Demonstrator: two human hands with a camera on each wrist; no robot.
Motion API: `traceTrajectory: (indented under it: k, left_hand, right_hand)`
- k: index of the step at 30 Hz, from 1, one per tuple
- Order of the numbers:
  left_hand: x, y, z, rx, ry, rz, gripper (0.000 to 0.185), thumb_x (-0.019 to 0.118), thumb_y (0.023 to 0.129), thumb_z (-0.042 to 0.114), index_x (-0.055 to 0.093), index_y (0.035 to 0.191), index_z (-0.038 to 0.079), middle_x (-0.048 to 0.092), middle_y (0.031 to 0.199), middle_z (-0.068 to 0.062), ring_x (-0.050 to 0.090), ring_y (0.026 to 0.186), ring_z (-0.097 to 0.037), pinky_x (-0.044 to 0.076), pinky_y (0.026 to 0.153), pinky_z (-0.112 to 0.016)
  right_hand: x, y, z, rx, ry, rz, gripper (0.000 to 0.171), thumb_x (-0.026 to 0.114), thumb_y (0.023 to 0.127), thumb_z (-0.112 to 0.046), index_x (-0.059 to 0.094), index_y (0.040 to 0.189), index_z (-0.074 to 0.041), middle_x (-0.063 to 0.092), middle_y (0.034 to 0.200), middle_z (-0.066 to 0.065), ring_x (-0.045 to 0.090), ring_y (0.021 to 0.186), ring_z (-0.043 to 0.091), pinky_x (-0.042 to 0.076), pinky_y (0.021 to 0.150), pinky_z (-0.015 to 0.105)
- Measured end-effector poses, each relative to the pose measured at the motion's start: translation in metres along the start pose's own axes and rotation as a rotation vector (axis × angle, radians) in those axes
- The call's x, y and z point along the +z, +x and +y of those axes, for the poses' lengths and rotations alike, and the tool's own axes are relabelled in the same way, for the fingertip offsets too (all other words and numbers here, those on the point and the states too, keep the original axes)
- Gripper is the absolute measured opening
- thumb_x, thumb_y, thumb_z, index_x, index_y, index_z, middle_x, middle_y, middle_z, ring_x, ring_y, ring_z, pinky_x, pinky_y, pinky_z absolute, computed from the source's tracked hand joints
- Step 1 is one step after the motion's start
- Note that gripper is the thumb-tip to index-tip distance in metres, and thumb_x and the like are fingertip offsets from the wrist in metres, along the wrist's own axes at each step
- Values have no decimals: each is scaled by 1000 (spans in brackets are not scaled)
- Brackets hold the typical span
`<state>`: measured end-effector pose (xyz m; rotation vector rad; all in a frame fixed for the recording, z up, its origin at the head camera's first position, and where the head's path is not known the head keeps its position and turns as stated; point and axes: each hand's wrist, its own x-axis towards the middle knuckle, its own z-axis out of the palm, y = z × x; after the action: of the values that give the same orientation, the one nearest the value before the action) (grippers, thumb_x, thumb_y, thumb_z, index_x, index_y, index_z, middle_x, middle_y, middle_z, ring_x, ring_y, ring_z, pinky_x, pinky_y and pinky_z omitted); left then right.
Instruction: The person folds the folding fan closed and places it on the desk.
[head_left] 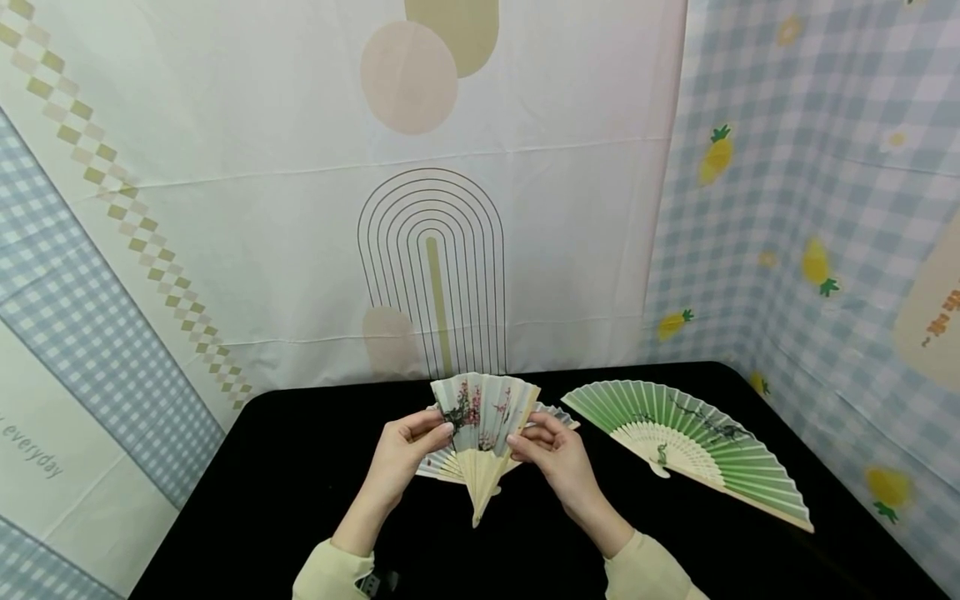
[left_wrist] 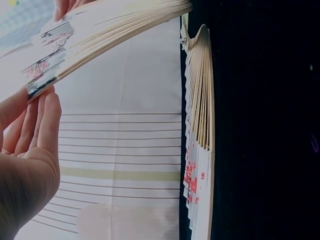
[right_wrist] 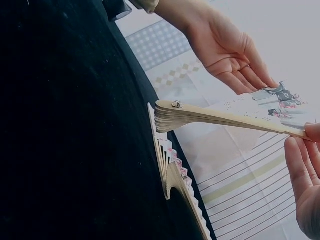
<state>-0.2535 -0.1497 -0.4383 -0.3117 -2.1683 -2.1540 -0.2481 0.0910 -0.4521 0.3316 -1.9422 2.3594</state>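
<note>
A white folding fan (head_left: 486,408) with a plum-blossom print is held up, partly spread, its pivot end pointing down. My left hand (head_left: 397,467) pinches its left edge between thumb and fingers. Opposite, my right hand (head_left: 564,467) pinches the right outer rib. In the right wrist view the fan's pale ribs (right_wrist: 220,116) converge at a small metal pivot. Behind and below it, a second white folding fan (left_wrist: 201,172) with red blossoms lies spread on the table, partly hidden by the held fan in the head view.
A green folding fan (head_left: 750,450) lies spread on the black tabletop (head_left: 300,483) to the right. White cloth with printed arches (head_left: 570,250) hangs along the table's far edge. Blue checked cloth (head_left: 750,192) with pineapples hangs at the right.
</note>
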Motion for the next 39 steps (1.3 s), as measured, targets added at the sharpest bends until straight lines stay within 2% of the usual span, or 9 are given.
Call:
traceTrajectory:
  k: [8, 16, 26, 34, 39]
  left_hand:
    - [3, 0, -2, -5, 18, -19, 39, 70, 95, 8, 63, 127, -13, 69, 112, -24, 73, 93, -20, 60, 84, -33]
    - [3, 0, -4, -36, -10, -38, 35, 70, 95, 7, 64, 124, -12, 70, 107, -17, 72, 91, -18, 60, 84, -34]
    - [4, -2, -5, -43, -12, -117, 41, 70, 96, 11, 61, 128, -12, 67, 111, -13, 69, 97, -17, 59, 86, -32]
    - [4, -2, -5, -36, -6, -126, 39, 70, 95, 9, 62, 127, -12, 68, 109, -13, 69, 95, -16, 59, 85, -32]
    - [5, -1, -4, -27, -4, -150, 38, 70, 95, 10, 62, 125, -13, 68, 109, -13, 69, 95, -15, 59, 86, -32]
  right_hand:
    - [2, -2, -2, 31, 6, -16, 35, 72, 88, 7, 59, 121, 10, 71, 89, 11, 71, 76, 15, 62, 73, 32]
    - [3, -2, 0, 15, -11, -28, 39, 72, 88, 6, 58, 124, 13, 72, 89, 10, 71, 76, 14, 62, 72, 31]
    - [0, -3, 3, -6, -24, -155, 39, 73, 91, -1, 56, 122, 15, 72, 92, 6, 72, 82, 15, 62, 76, 34]
    - [-1, -3, 5, -4, -32, -175, 37, 74, 91, -3, 58, 121, 13, 72, 92, 5, 72, 83, 15, 62, 77, 36]
    - [0, -3, 4, 0, -39, -206, 38, 72, 92, -3, 57, 123, 14, 71, 96, 10, 72, 84, 15, 62, 78, 36]
